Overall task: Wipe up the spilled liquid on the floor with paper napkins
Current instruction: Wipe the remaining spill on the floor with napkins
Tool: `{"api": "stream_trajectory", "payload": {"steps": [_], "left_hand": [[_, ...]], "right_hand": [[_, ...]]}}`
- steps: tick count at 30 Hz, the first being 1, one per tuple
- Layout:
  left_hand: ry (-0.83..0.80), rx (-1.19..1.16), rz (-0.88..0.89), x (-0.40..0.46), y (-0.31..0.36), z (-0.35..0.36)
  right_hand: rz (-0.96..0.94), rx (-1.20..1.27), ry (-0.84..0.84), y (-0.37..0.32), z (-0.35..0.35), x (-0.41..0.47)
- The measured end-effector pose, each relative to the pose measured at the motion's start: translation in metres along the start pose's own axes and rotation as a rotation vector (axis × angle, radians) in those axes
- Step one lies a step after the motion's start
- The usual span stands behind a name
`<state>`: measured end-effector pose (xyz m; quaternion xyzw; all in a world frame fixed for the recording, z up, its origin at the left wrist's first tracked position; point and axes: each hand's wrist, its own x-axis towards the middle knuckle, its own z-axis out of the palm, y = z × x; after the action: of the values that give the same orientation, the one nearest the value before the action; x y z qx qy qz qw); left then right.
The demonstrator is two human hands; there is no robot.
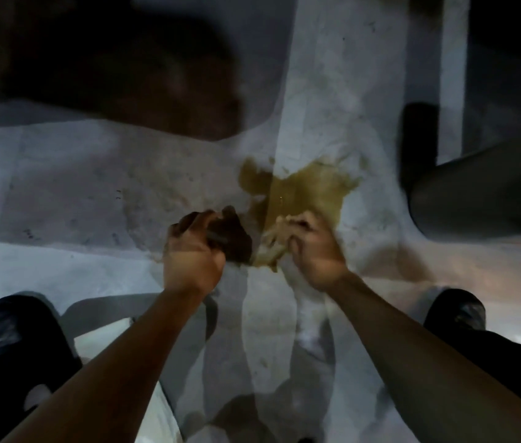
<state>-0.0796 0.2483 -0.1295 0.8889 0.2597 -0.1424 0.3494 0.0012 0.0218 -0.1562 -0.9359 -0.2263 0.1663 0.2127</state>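
Note:
A yellow-brown puddle of spilled liquid [303,190] spreads over the pale grey floor [92,174] just beyond my hands. My left hand [193,251] grips a dark, soaked wad of napkin [233,241] at the puddle's near left edge. My right hand [310,251] holds a crumpled, yellow-stained paper napkin [270,251] down on the near edge of the spill. The two wads almost touch. The frame is blurred, so finger detail is unclear.
My knees in dark trousers show at the lower left [6,334] and lower right [457,311]. A dark rounded object [476,199] lies on the floor to the right of the puddle. A large dark mass [118,65] fills the upper left.

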Motion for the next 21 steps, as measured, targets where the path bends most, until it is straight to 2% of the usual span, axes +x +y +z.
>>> {"api": "stream_trajectory", "payload": {"steps": [2, 4, 7, 8, 11, 14, 16, 19, 21], "left_hand": [[-0.012, 0.023, 0.019, -0.002, 0.006, 0.007], [0.000, 0.044, 0.049, 0.002, 0.014, 0.009], [0.013, 0.102, 0.087, 0.010, 0.030, 0.007], [0.017, 0.117, 0.093, 0.012, 0.034, 0.007], [0.008, 0.046, 0.082, 0.008, 0.043, 0.012], [-0.016, -0.079, 0.007, -0.010, 0.063, 0.011], [-0.022, -0.171, -0.058, -0.018, 0.074, 0.009], [0.079, -0.186, -0.019, -0.025, 0.083, 0.004], [0.123, -0.151, 0.013, -0.031, 0.089, 0.002]], "right_hand": [[0.159, 0.034, 0.229, 0.021, -0.021, 0.009], [0.342, 0.057, 0.349, 0.047, -0.044, 0.016], [0.630, -0.046, 0.210, 0.079, -0.051, 0.014], [0.627, -0.062, 0.183, 0.079, -0.043, 0.010], [0.441, -0.004, 0.138, 0.043, -0.009, -0.004], [0.423, 0.046, -0.017, -0.004, -0.001, -0.004], [0.523, 0.302, 0.001, -0.014, -0.001, 0.000], [0.715, 1.021, 0.119, -0.019, -0.025, -0.006], [0.734, 1.354, 0.196, -0.021, -0.050, -0.016]]}}
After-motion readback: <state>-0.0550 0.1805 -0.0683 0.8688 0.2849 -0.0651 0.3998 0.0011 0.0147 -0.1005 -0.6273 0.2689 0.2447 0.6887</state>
